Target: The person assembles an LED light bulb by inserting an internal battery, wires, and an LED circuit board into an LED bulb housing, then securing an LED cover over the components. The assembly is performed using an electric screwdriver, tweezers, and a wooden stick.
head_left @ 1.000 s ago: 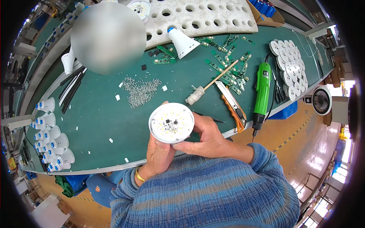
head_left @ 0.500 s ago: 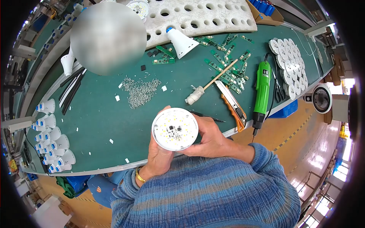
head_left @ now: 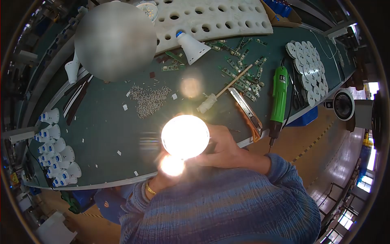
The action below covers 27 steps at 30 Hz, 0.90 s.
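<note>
An LED bulb [head_left: 185, 137], its open face toward me, glows so brightly that its circuit board is washed out. My left hand [head_left: 165, 179] is closed around its left and lower side, partly hidden by glare. From the right, my right hand [head_left: 221, 146] grips the same bulb with its fingers wrapped around the side. Just beyond the hands lie a heap of small metal screws or pins [head_left: 148, 101] and a wooden stick with a wrapped white end [head_left: 208, 103]. An orange utility knife [head_left: 248, 114] rests to the right.
A green electric screwdriver [head_left: 279, 97] lies by the right edge, beside scissors [head_left: 298, 97] and stacked white discs [head_left: 308, 71]. Small circuit boards [head_left: 243, 75] are scattered behind. Several bulb housings [head_left: 61, 152] stand at left. A white foam block [head_left: 219, 20] with holes lies at the back.
The bulb has gone from unlit, with its board showing, to shining brightly. The rest of the picture has darkened. Both hands stay in nearly the same place.
</note>
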### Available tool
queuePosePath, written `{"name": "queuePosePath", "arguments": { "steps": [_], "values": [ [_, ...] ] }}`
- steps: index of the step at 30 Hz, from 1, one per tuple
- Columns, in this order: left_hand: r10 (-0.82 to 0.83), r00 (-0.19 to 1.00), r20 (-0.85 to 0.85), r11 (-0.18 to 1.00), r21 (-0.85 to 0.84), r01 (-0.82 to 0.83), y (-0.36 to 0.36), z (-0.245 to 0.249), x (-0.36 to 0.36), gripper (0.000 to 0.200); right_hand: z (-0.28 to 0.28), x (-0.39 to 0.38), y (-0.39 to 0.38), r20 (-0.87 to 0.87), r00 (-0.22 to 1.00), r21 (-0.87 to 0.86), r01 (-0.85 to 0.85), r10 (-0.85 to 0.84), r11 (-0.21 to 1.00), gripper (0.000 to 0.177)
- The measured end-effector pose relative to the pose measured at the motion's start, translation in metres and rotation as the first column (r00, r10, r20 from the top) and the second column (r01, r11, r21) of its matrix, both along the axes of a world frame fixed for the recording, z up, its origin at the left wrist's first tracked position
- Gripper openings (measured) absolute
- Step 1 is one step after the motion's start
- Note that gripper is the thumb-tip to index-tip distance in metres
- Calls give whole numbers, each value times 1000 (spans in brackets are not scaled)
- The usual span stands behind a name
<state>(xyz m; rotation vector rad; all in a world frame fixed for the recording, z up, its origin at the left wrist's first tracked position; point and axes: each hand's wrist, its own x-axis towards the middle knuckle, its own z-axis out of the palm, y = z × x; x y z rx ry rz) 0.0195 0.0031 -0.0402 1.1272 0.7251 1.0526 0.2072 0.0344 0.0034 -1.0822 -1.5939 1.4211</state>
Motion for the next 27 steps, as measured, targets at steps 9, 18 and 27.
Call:
{"name": "queuePosePath", "arguments": {
  "steps": [9, 18, 27],
  "values": [
    [120, 964, -238, 959, 279, -51, -10, -42, -9, 42, 5, -2, 3, -100, 995, -27, -1, -2, 1000, 54],
    [4, 977, 211, 977, -210, 42, 15, 31, 11, 55, 19, -7, 7, -156, 987, -54, 21, -29, 998, 52],
    [53, 884, 464, 926, -354, 130, 16, 31, 11, 61, 18, -7, 6, -76, 997, -95, 26, -33, 995, 50]
  ]
}}
